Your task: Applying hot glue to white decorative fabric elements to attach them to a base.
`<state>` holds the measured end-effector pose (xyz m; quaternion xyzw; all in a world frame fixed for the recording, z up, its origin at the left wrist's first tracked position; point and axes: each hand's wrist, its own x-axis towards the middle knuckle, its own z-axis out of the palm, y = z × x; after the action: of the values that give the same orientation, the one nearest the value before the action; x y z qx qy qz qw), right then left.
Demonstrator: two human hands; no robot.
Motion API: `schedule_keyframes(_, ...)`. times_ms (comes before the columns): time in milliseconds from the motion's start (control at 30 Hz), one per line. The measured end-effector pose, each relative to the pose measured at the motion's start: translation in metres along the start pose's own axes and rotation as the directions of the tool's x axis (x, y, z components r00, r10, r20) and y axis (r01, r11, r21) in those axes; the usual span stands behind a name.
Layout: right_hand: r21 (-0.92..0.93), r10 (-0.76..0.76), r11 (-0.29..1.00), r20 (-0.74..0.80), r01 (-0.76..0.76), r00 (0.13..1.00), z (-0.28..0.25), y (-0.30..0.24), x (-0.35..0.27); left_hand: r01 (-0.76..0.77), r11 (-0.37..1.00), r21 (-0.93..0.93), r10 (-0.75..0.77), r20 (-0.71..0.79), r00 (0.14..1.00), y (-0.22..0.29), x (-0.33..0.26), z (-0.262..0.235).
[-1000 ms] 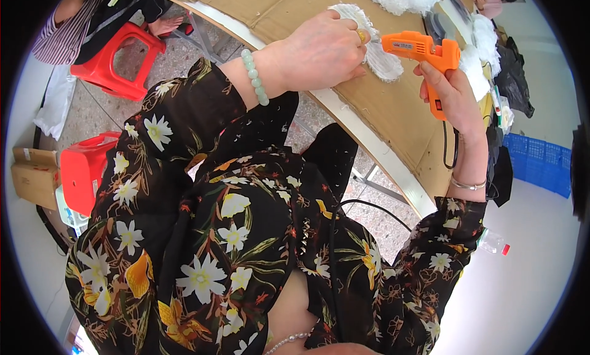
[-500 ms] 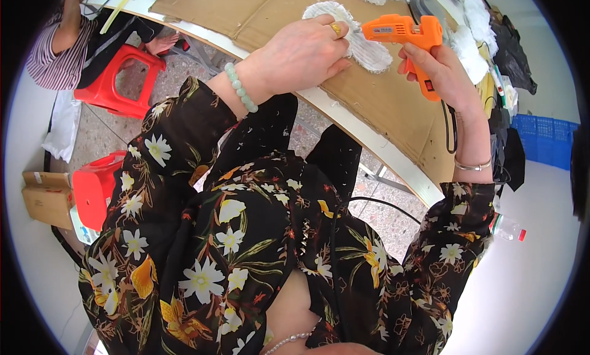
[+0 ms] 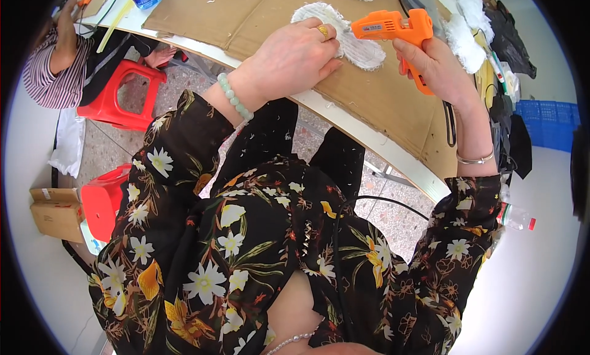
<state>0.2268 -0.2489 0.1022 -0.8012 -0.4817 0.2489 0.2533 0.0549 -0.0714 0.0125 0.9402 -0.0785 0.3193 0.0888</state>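
My right hand (image 3: pixel 437 72) is closed round the handle of an orange glue gun (image 3: pixel 393 26), whose nozzle points left at a white fuzzy fabric piece (image 3: pixel 362 51). This piece is long, rounded at the ends and narrower in the middle, and lies on the cardboard. Whether the nozzle touches it I cannot tell. My left hand (image 3: pixel 292 63) is curled over the piece's near left edge, closed on it. Its fingertips are mostly hidden beneath the hand. A black cord (image 3: pixel 450 124) hangs from the gun's handle.
Brown cardboard (image 3: pixel 405 118) covers the white-edged table (image 3: pixel 344 118). White fluffy pieces (image 3: pixel 465 48) and a black plastic bag (image 3: pixel 510 45) lie at the right, near a blue crate (image 3: pixel 547 124). At far left a person in a striped top (image 3: pixel 52 78) sits by a red stool (image 3: pixel 126 97).
The whole view has shifted slightly, and more of a blue package shows at the upper left. Both hands keep about the same grip and place by the white piece.
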Motion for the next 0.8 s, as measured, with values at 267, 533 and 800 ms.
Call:
schedule_keyframes(267, -0.046, -0.005, 0.999, -0.024, 0.004, 1.0, -0.004, 0.003, -0.01, 0.005, 1.0, -0.012, -0.005, 0.02, 1.0, 0.0, 0.0, -0.001)
schedule_keyframes(533, -0.087, 0.07, 0.994, -0.017, -0.072, 0.997, -0.011, 0.006, -0.017, -0.004, 1.0, 0.001, 0.004, -0.007, 1.0, -0.001, 0.001, -0.002)
schedule_keyframes(800, -0.086, 0.093, 0.992, -0.007, -0.093, 0.996, -0.016, 0.017, -0.022, -0.004, 1.0, 0.011, 0.004, -0.009, 1.0, 0.0, -0.001, -0.002)
